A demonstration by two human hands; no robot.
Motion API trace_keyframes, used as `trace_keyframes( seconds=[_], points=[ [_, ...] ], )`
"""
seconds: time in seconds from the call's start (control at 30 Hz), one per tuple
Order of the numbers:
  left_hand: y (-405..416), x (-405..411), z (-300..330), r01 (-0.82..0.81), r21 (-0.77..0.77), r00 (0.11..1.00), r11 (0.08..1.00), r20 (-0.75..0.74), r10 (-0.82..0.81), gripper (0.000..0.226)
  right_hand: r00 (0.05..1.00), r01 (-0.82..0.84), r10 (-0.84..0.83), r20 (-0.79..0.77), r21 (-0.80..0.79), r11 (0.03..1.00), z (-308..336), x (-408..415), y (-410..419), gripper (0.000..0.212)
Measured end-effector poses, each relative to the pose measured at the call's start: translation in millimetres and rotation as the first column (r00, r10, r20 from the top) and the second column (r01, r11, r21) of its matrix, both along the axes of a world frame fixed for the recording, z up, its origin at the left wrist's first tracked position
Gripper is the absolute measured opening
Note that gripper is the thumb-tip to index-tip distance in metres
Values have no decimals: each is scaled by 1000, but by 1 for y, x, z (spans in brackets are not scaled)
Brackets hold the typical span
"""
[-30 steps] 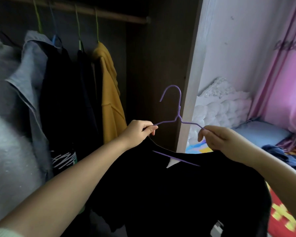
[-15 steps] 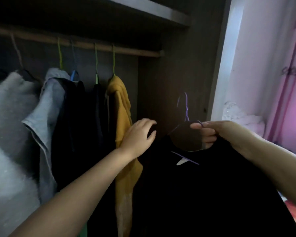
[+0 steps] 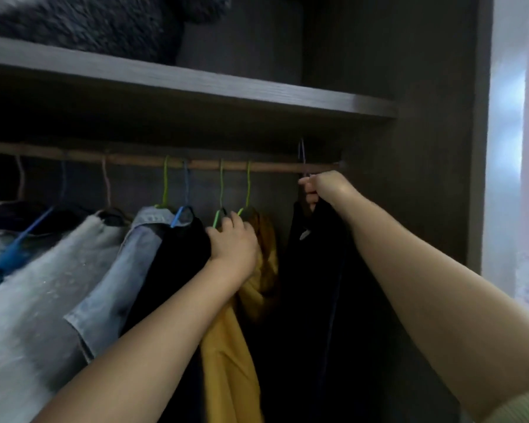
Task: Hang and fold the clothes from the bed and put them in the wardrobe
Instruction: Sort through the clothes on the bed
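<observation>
A black garment (image 3: pixel 315 270) hangs from a purple wire hanger (image 3: pixel 302 157) whose hook sits at the wooden rail (image 3: pixel 272 166) near its right end. My right hand (image 3: pixel 324 190) grips the hanger's neck just under the rail. My left hand (image 3: pixel 234 239) rests on the shoulders of the hung clothes, between a black top (image 3: pixel 180 245) and a mustard garment (image 3: pixel 226 346), with its fingers curled over the fabric beside a green hanger (image 3: pixel 220 193).
Left along the rail hang a pale denim jacket (image 3: pixel 126 270), a fluffy white coat (image 3: pixel 34 300) and darker clothes on blue and pink hangers. A shelf (image 3: pixel 196 83) above the rail carries a dark furry bundle (image 3: pixel 98 22). The wardrobe's side wall (image 3: pixel 425 178) stands close on the right.
My right hand lifted the hanger with the black garment up to the rail. My left hand moved left onto the hung clothes. The view tilted up, showing the shelf.
</observation>
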State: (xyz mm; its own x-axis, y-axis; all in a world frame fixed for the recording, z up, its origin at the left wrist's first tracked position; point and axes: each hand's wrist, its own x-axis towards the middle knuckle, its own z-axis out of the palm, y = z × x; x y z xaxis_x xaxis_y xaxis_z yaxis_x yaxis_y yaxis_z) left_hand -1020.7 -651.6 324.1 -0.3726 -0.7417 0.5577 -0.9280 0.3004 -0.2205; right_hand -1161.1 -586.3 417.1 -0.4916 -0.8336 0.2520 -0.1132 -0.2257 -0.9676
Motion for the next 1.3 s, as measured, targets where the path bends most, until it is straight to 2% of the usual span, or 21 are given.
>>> trace_keyframes(
  seconds=[0.17,0.27,0.37,0.47,0.57,0.7,0.8,0.87,0.97,1.1,1.2,1.3],
  points=[
    [-15,12,-10,41,-113,998,993,-38,-46,50,986,130,-115,-121,122,984,-23,-27,-44,17],
    [-19,16,-14,52,-136,998,989,-23,-55,51,971,177,-150,-189,137,975,-45,-35,-51,29],
    [-19,16,-18,64,-132,998,989,-9,-65,50,943,231,-170,-286,194,953,-50,-38,-49,30],
    [-14,18,-22,140,-171,985,975,-73,-155,45,900,304,-219,-377,182,935,-50,-38,-38,35],
    [0,18,-36,297,-252,928,921,-148,-341,39,767,409,-293,-570,85,908,-63,-34,-21,47],
    [22,12,-70,480,-321,840,817,-102,-533,33,546,400,-397,-737,-187,897,-103,-11,22,50],
    [42,10,-107,592,-240,768,769,-121,-629,42,359,372,-409,-839,-274,887,-156,2,56,49],
    [56,11,-137,641,-157,732,751,-167,-660,46,280,367,-349,-894,-236,900,-198,8,81,48],
    [81,15,-181,689,-56,692,723,-243,-679,49,274,386,-258,-926,-140,912,-263,13,119,47],
    [127,14,-228,769,47,615,638,-325,-718,48,292,449,-168,-942,-20,893,-339,21,174,45],
    [163,6,-259,811,118,577,573,-322,-750,46,338,492,-102,-936,83,866,-383,25,216,45],
    [196,-9,-288,813,289,576,506,-268,-772,39,388,571,-23,-922,221,791,-420,21,263,46]
  ],
)
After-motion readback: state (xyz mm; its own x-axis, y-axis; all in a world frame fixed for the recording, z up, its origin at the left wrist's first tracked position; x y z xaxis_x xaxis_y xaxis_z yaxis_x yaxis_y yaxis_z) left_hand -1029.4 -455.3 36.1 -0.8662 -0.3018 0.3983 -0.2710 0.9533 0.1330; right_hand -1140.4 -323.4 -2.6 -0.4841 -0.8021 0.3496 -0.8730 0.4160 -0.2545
